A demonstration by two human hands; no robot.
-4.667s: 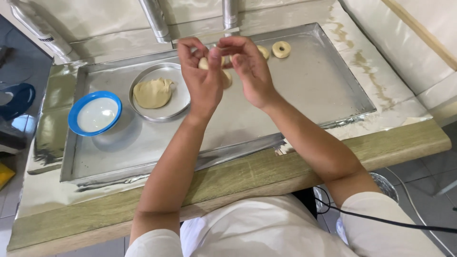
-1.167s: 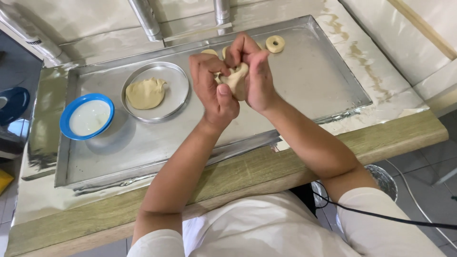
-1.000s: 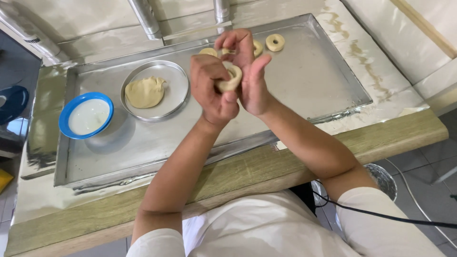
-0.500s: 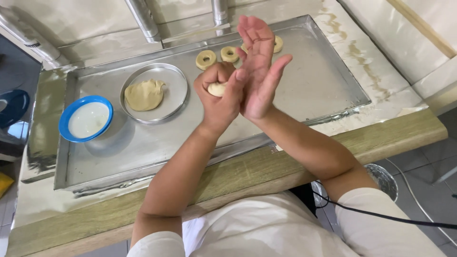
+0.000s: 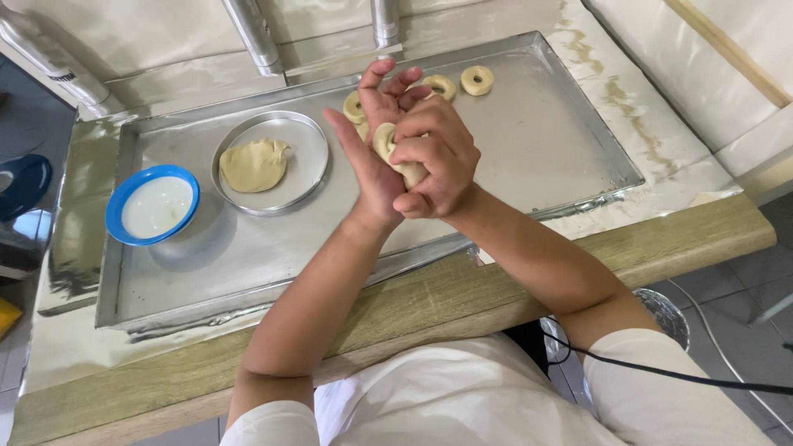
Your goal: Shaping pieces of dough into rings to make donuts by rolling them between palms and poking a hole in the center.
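hands: 2 [image 5: 376,157] [image 5: 438,157] | dough rings on tray: 3 [image 5: 477,80] [image 5: 439,86] [image 5: 354,106] | dough ring in hands: 1 [image 5: 386,142] | blue bowl, left: 1 [image 5: 152,205] | round metal pan, upper left: 1 [image 5: 310,161] | dough lump: 1 [image 5: 254,164] | tray: 1 [image 5: 545,140]

A wooden counter [image 5: 462,289] with a pale green-brown grain runs across the view; foil sheeting [image 5: 66,347] covers much of its top; behind it, pale glossy panels [image 5: 330,25] and two metal pipes [image 5: 252,33] rise; grey floor tiles [image 5: 743,281] show at right; soft daylight falls evenly.
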